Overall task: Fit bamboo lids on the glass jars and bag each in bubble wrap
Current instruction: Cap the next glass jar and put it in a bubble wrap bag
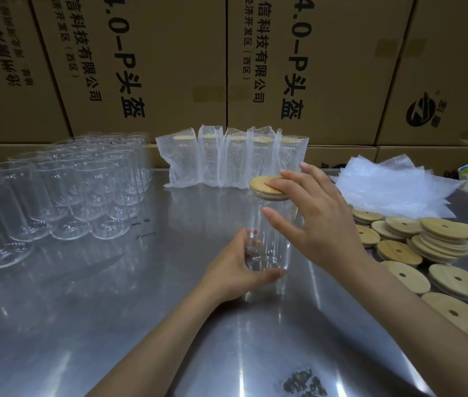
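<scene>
My left hand is wrapped around the bottom part of a clear glass jar that stands up straight on the shiny metal table. My thumb lies across the front of the glass. My right hand is above it with the fingers out flat, pressing down on a round bamboo lid that sits on top of the jar. Past my left hand, a big bunch of empty jars stands with no lids on. Behind my right hand, a row of bagged jars in bubble wrap stands near the brown boxes. Out past my right hand is a pile of loose lids with holes in them, and behind those lies a stack of flat bubble bags.
</scene>
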A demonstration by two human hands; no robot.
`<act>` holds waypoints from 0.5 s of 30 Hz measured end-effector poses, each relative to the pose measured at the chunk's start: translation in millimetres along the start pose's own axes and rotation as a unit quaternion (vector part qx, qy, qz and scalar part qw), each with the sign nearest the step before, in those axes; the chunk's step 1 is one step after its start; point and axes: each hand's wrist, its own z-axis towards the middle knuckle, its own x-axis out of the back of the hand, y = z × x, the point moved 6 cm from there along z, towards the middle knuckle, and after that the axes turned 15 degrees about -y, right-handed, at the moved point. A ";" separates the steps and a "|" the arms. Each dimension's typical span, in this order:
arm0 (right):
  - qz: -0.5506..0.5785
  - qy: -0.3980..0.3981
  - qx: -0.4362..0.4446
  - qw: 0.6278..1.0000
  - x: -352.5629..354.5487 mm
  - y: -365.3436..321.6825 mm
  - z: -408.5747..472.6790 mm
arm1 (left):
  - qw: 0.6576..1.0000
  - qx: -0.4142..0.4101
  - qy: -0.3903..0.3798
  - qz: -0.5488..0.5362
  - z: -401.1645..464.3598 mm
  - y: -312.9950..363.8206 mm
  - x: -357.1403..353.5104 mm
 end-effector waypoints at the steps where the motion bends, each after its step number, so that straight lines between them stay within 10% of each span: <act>1: 0.004 0.003 0.001 1.000 -0.5 0.0 -0.3 | 1.000 -0.001 0.000 0.001 -0.3 0.8 0.2; 10: 0.138 0.014 0.026 0.990 -15.4 15.8 1.3 | 1.000 0.004 -0.005 -0.003 4.5 0.3 1.4; 15: 0.213 0.062 -0.167 0.961 -29.7 98.5 11.3 | 1.000 -0.001 -0.007 0.010 4.9 0.4 2.3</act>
